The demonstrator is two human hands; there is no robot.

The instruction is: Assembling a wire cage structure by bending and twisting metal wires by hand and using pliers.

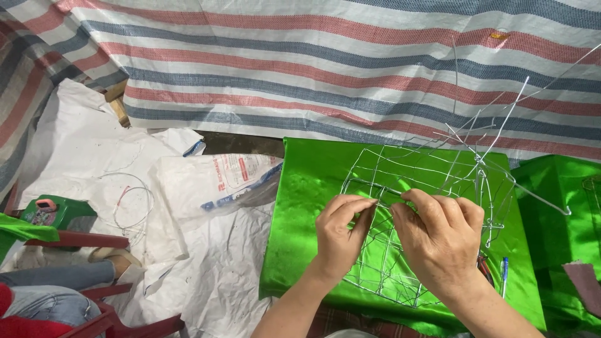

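A silver wire frame (432, 169) made of several bent wires lies on a shiny green foil sheet (307, 188). My left hand (341, 235) pinches a wire of the frame with thumb and forefinger. My right hand (438, 235) pinches the same wire close beside it, with a small strip of green foil (404, 184) sticking up between the fingertips. Long loose wire ends (510, 116) rise from the frame to the upper right.
A striped red, blue and white tarp (350, 69) hangs behind. White sacks (206, 181) and a loose wire coil (134, 203) cover the floor at left. A green box (53, 213) sits on a red chair (81, 241). Pens (504, 275) lie by the foil's right edge; another person's legs (50, 291) are lower left.
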